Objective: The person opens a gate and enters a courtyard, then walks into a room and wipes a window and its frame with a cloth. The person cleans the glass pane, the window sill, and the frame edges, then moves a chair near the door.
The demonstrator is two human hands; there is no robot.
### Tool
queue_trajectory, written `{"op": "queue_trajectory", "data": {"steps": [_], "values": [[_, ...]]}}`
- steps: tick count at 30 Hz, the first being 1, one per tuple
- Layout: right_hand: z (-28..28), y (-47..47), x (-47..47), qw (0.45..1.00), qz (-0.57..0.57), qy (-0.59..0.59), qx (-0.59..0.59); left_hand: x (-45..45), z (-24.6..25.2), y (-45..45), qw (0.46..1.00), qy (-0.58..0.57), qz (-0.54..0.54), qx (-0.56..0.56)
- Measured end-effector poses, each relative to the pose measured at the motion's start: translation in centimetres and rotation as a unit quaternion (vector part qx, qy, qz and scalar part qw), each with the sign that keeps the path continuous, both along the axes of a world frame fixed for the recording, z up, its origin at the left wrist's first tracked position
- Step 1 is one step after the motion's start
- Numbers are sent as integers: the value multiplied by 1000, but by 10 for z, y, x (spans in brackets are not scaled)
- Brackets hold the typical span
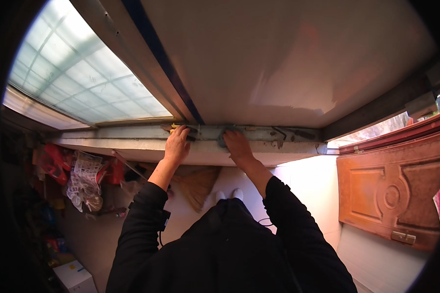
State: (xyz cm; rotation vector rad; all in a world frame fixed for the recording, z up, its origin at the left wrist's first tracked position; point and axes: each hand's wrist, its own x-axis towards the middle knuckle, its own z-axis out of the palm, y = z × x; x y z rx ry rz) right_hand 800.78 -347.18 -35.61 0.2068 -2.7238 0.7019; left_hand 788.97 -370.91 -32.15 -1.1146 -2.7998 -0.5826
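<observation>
A long narrow ledge (209, 145) runs across the view under a large pale panel (278, 73). At its middle, my left hand (178, 144) has its fingers on a yellow and dark object (175, 126), perhaps a hand tool; the fingers partly cover it. To the right, my right hand (238, 144) rests its fingertips on a dark, greyish round pad or cloth (225, 136), gripped at its edge. Farther right on the ledge lie a bent dark metal tool, apparently a hex key (280, 133), and a dark elongated object (302, 134) that I cannot identify.
A frosted window (84, 73) is at the upper left. Below the ledge, a straw broom (198, 185) lies near my white shoes (237, 194). Plastic bags (86, 179) hang at the left, with a white box (74, 276) beneath. A brown panelled door (385, 194) stands at the right.
</observation>
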Motion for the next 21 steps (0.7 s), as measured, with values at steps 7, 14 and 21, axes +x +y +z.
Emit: {"op": "queue_trajectory", "data": {"steps": [7, 14, 21], "values": [[8, 11, 11, 994, 82, 70, 10, -1, -10, 0, 1000, 7, 9, 28], [8, -1, 30, 1000, -7, -2, 19, 3, -12, 20, 991, 55, -14, 117], [12, 3, 35, 999, -21, 18, 26, 15, -16, 92, 973, 12, -175, 150]]}}
